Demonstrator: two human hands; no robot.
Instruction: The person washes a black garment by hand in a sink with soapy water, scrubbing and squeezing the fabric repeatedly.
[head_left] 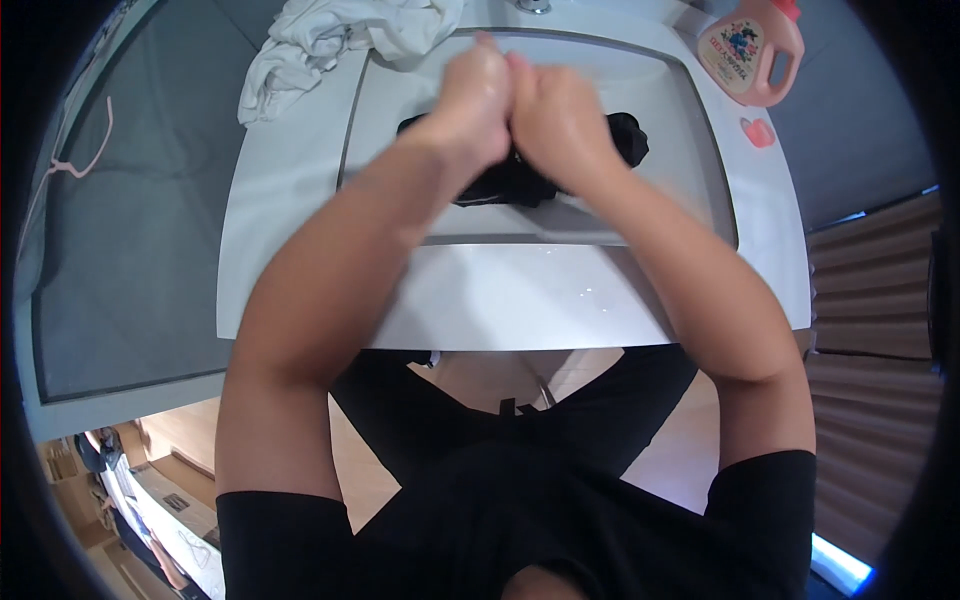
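My left hand (474, 100) and my right hand (562, 122) are pressed together over a white sink (690, 170), both closed and slightly smeared by motion. A bunched black cloth (508, 186) lies in the basin under them. Part of it rises into the gap between my hands, and both appear to grip it there; my fingers hide most of the hold. The cloth's ends show at either side of my wrists. Its exact kind cannot be made out.
A crumpled white cloth (340, 45) lies on the counter's far left corner. On the far right stand a pink detergent bottle (740, 55) and a small pink cap (757, 132). Part of a faucet (534, 5) shows at the back. Water drops dot the front counter (530, 300).
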